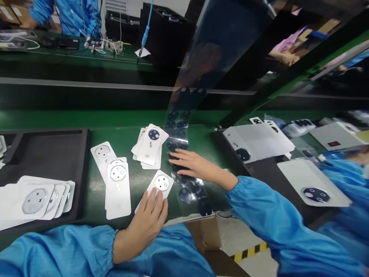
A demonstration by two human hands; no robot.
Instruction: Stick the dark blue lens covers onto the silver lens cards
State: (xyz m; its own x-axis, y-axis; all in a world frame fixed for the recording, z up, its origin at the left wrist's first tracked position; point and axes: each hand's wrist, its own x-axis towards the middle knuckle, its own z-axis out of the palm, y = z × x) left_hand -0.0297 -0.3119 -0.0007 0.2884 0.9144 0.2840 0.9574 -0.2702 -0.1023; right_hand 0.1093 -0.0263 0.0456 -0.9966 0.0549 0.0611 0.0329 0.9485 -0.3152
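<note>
My left hand (148, 221) rests with its fingers laid over the lower part of a white phone back panel (162, 182). That panel has a round camera area with small holes and lies tilted on the green bench. Over a strip of clear film (180, 134) carrying dark round stickers (186, 195) is my right hand (196, 165), fingers stretched out to the left and palm down. Whether a sticker is under its fingertips cannot be made out. Between and beyond my hands lies a fanned stack of panels (150, 148), the top one with a dark camera sticker. More white panels (118, 190) overlap at left.
At far left a black tray (85, 169) holds stacked panels (34, 202). A second dark tray (259, 177) on the right bears more panels (313, 182). A green post (288, 61) slants across the upper right. People in blue sleeves (72, 17) work nearby.
</note>
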